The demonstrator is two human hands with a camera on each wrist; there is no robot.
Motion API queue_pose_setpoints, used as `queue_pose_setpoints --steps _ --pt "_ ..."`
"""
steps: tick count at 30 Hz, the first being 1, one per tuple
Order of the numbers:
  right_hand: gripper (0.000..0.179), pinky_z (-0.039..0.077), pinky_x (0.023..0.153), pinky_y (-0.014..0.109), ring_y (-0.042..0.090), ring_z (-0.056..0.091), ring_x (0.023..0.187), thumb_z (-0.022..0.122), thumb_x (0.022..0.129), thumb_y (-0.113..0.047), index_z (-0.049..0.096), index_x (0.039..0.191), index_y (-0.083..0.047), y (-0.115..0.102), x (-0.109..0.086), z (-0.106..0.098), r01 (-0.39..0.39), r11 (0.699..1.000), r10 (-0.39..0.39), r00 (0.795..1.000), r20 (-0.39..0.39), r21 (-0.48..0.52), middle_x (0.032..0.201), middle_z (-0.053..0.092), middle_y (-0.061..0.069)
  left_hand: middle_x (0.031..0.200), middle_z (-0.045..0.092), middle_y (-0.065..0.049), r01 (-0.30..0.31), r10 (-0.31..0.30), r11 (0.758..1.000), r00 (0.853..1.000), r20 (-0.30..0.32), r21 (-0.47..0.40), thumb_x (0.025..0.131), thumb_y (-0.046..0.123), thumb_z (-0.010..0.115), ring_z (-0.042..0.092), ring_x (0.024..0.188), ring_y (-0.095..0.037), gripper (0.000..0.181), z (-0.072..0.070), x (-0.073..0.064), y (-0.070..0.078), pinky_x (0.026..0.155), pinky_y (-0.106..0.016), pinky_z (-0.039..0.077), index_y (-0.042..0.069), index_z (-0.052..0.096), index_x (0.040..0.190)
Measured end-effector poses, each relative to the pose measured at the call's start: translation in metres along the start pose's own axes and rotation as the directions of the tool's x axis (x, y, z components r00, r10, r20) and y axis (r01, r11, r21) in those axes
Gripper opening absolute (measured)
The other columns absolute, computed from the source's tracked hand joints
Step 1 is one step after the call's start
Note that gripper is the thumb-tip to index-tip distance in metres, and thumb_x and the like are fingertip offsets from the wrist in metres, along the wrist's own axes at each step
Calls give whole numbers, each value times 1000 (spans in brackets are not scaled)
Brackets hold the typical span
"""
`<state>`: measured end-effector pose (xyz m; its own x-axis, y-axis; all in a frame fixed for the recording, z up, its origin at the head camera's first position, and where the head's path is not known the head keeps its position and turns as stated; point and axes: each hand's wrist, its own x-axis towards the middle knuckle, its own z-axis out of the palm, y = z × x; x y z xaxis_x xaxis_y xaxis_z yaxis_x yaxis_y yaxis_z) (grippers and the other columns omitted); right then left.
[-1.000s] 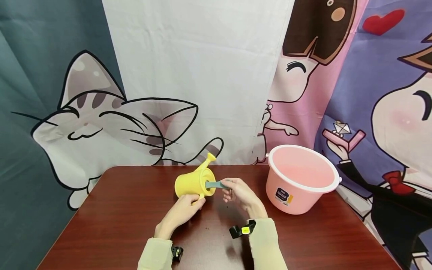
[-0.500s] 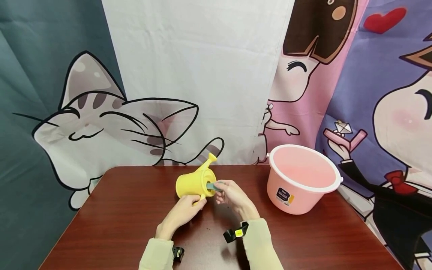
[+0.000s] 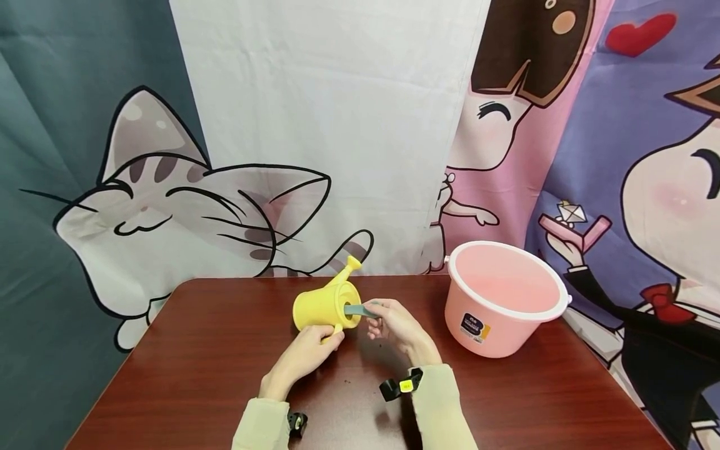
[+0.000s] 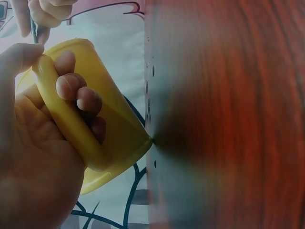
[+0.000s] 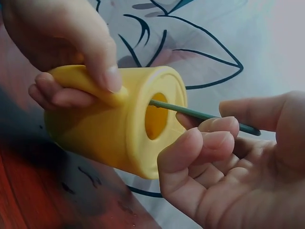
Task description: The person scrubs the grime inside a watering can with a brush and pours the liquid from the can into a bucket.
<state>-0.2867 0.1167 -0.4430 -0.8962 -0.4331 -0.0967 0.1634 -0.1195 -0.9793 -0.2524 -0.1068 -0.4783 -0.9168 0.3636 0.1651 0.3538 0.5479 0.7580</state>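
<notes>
A yellow toy watering can [image 3: 317, 307] is tipped on its side over the table, its top opening turned right and its spout [image 3: 350, 265] pointing up. My left hand [image 3: 306, 353] grips the can's handle [image 4: 64, 109], fingers curled round it. In the left wrist view the can's lower edge comes right to the tabletop. With thumb and fingers my right hand [image 3: 398, 328] pinches a thin, flat teal handle [image 5: 202, 114]. Its far end goes through the round opening [image 5: 156, 117] and is hidden inside the can, so I cannot tell what tool it is.
A pink bucket [image 3: 478, 319] with a white rim stands at the right of the brown wooden table [image 3: 197, 362]. Some small dark specks and wet marks [image 5: 90, 176] lie on the tabletop below the can. A cartoon-printed cloth [image 3: 337, 125] hangs behind the table.
My right hand first moved left, pushing the teal handle deeper into the can, then came partway back to the right. The left hand and the can stay nearly still.
</notes>
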Motion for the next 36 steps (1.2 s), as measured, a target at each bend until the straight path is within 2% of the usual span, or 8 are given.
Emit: queue_pose_setpoints --steps 6,14,21,28,36 --pt "21 46 59 28 16 42 54 54 100 -19 61 100 1 -3 -5 -8 9 1000 -9 1000 5 -5 67 41 7 56 36 9 -4 4 1000 1000 -11 5 101 31 55 37 50 -6 41 0 1 -1 51 -23 35 17 45 64" --pt "24 47 59 28 17 43 54 55 100 -21 62 101 2 -5 -8 -12 20 1000 -20 1000 -1 8 68 41 10 56 38 8 5 -5 1000 1000 -3 2 101 35 55 38 50 -6 41 0 0 -1 52 -23 36 17 46 65" --pt "21 46 58 29 17 41 53 52 101 -17 61 100 2 0 -3 -1 26 1000 -26 1000 -9 -15 66 40 7 55 37 9 -1 1 1000 1000 -7 1 101 29 55 37 49 -6 40 2 0 -2 51 -23 36 17 46 64" --pt "21 46 57 25 15 41 52 51 101 -16 58 101 3 6 4 11 11 1000 -11 1000 -7 5 66 42 4 55 38 8 8 -8 1000 1000 1 -12 101 36 54 38 48 -6 42 1 0 -1 51 -24 37 16 47 65" --pt "20 46 57 26 15 41 54 51 102 -18 56 98 1 6 5 17 5 1000 -5 1000 12 5 67 41 5 55 37 9 -5 5 1000 1000 -12 4 101 34 54 37 49 -5 41 1 1 -3 50 -23 36 17 46 64"
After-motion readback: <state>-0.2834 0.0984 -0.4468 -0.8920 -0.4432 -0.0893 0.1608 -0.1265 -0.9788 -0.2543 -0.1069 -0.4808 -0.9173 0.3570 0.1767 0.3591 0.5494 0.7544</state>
